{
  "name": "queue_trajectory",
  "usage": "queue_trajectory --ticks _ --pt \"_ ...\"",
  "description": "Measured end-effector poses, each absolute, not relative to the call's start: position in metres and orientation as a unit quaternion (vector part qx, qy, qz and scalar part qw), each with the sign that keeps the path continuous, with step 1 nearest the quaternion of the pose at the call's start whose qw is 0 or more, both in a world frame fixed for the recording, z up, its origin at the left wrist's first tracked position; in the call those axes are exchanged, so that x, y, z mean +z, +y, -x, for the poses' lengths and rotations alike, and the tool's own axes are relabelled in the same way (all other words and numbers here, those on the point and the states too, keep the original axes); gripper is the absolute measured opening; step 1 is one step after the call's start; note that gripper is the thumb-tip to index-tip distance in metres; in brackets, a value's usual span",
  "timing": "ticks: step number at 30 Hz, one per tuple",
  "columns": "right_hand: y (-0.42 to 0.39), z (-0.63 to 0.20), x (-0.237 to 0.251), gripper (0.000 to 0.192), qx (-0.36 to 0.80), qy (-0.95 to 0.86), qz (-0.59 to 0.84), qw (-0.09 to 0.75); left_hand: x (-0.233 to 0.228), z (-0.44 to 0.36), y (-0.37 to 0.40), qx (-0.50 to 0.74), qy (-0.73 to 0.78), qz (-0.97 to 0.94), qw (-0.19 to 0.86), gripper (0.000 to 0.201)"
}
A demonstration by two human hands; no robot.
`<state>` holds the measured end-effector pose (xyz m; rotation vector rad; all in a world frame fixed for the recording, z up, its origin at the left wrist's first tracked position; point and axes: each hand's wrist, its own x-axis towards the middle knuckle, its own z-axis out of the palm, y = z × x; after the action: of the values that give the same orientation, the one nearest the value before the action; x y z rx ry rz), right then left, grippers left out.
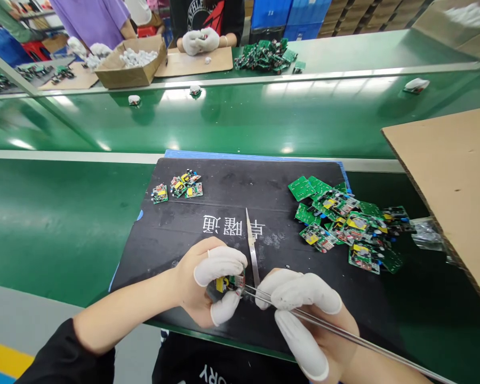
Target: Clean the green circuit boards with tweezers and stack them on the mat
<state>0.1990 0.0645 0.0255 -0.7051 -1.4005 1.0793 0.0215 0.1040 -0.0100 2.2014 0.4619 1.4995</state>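
Over the black mat point(232, 186), the left hand point(208, 282) pinches a small circuit board point(228, 282) between thumb and forefinger while the right hand point(308, 320), closed on long tweezers point(344, 333), works the tips at its edge, which calls for a steady, fine touch.

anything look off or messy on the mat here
Mostly tidy. The boards on the right lie in a loose heap, overlapping at all angles and spilling off the black mat onto the green bench, unlike the four laid flat at upper left. Spare tweezers lie loose mid-mat.
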Motion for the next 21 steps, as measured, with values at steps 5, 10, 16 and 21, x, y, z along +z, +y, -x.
queue_trajectory --ticks 5,10,16,21 --pt "0.068 -0.203 0.022 0.036 0.421 -0.637 0.306 0.569 -0.002 -0.023 0.106 0.544 0.189 -0.798 0.178 0.057" --pt "0.071 -0.205 0.019 0.038 0.377 -0.698 0.296 0.532 -0.006 -0.023 0.102 0.549 0.203 -0.786 0.199 0.059" --pt "0.077 -0.199 0.007 0.035 0.309 -0.734 0.244 0.553 -0.006 -0.023 0.101 0.539 0.204 -0.794 0.192 0.059" --pt "0.078 -0.198 0.004 0.033 0.294 -0.741 0.273 0.538 -0.005 -0.023 0.102 0.534 0.207 -0.798 0.187 0.057"
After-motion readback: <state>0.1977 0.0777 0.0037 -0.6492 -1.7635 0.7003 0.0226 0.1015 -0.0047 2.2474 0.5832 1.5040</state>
